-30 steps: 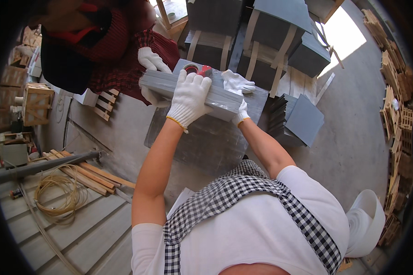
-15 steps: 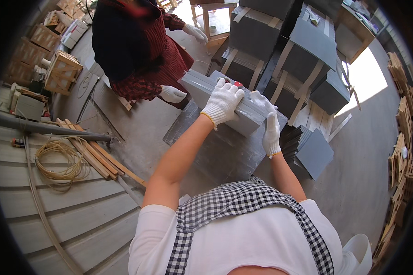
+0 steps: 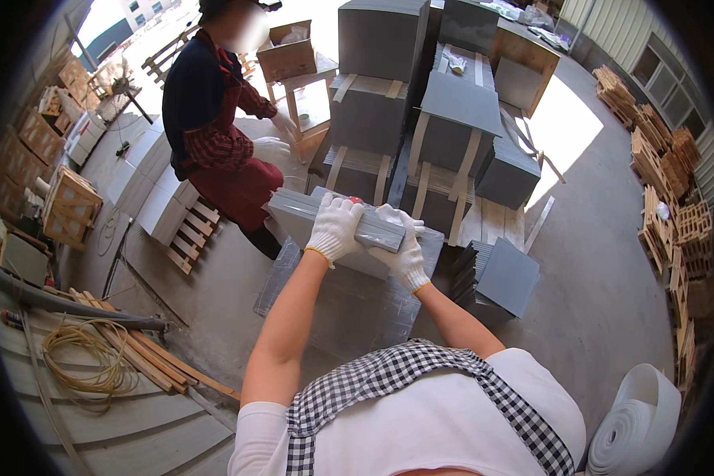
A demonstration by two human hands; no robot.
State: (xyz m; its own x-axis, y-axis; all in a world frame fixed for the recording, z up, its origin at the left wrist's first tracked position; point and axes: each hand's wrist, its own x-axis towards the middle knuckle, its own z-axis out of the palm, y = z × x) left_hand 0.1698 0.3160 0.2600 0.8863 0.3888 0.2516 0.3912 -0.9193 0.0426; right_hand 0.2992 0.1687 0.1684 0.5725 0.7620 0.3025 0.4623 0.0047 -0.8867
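Observation:
A thick bundle of grey slabs (image 3: 293, 208), partly covered in clear film, stands on edge on a grey table (image 3: 349, 313). My left hand (image 3: 335, 228), in a white knitted glove, is closed over the bundle's top edge. Beside its fingertips shows a small red thing (image 3: 355, 200), mostly hidden, whose kind I cannot tell. My right hand (image 3: 403, 252), gloved alike, grips the bundle's right end, its fingers bent over the top corner. Film shines between the two hands.
A co-worker in a red apron (image 3: 242, 178) and white gloves stands beyond the table's left side. Tall strapped slab stacks (image 3: 373, 111) rise ahead. More slabs (image 3: 508, 278) lean at right. Timber strips (image 3: 139, 349) and a coiled hose (image 3: 83, 357) lie left; a white foam roll (image 3: 631, 424) stands lower right.
The view has tilted up and shifted right. My right hand has gone from nearly flat beside the bundle's end to bent over its corner. The co-worker stands more upright, farther from the bundle.

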